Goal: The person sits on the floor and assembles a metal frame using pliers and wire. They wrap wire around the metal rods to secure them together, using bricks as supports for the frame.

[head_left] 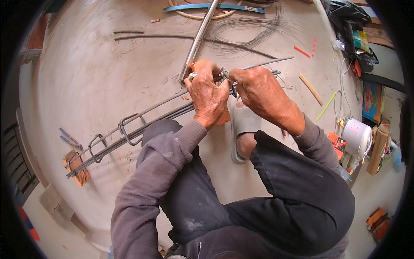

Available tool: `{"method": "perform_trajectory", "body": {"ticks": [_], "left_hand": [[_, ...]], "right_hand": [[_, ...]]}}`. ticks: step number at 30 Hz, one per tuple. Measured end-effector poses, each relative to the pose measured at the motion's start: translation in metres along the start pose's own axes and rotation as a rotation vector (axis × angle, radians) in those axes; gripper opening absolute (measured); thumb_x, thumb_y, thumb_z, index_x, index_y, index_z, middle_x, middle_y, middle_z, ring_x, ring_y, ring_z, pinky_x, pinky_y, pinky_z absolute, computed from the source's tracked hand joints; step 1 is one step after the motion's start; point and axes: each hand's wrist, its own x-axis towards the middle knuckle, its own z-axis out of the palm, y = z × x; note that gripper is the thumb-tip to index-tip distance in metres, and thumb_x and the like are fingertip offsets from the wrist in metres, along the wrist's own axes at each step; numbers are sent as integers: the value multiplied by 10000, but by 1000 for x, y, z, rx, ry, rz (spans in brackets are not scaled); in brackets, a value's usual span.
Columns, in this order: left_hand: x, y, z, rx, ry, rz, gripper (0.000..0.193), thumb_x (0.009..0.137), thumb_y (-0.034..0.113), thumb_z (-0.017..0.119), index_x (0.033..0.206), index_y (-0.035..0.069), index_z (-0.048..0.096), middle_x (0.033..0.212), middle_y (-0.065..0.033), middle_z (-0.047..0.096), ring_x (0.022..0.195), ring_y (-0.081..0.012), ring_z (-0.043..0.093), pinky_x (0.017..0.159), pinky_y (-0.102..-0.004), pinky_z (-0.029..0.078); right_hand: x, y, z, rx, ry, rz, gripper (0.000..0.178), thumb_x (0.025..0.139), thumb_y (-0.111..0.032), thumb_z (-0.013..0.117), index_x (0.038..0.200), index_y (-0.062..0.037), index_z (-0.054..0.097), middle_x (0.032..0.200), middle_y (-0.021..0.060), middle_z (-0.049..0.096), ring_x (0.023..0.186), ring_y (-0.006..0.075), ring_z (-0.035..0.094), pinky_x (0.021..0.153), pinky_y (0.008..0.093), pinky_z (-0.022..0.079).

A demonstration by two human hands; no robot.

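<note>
A rebar cage (164, 117) of long steel rods slants from lower left to upper right, its left end on a wooden block (76, 167). Rectangular stirrups (123, 129) hang around the rods on the left; more sit bunched between my hands. My left hand (208, 93) is closed around the bunched stirrups and rods, with an orange block (224, 116) partly showing under it. My right hand (263, 90) is pinched tight just right of the stirrups, against the rods; what its fingers hold is hidden. My sandalled foot (246, 125) is just below the right hand.
Pliers (71, 139) lie left of the cage. Beyond my hands are a shiny metal tube (200, 36), a loose coil of thin wire (246, 36), a long rod (159, 37) and a blue strip (215, 7). A white pot (357, 137) and black bags (347, 21) stand at right.
</note>
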Motion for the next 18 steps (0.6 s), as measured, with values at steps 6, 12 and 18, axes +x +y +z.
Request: {"method": "perform_trajectory", "body": {"ticks": [6,12,18], "left_hand": [[-3,-1,2,-29,8,-8,230,702,213,727,839,101,579,767,-33,633,758,-230,609,931,-426,295],[-1,-6,2,49,2,-9,223,732,269,682,840,100,586,817,-47,630,796,-247,606,922,-416,292],[-2,-18,10,29,45,47,212,718,241,741,857,123,632,768,-36,665,798,-237,633,940,-424,304]], "right_hand": [[9,-5,-12,-336,10,-110,76,779,-52,650,843,-11,651,713,169,669,697,302,701,620,402,565],[24,-6,-16,-355,-67,-271,70,805,-118,658,856,-70,655,739,111,666,732,263,702,633,372,558],[54,7,-14,-423,-103,-600,87,851,-159,640,920,-106,641,770,51,669,784,218,709,697,329,574]]}}
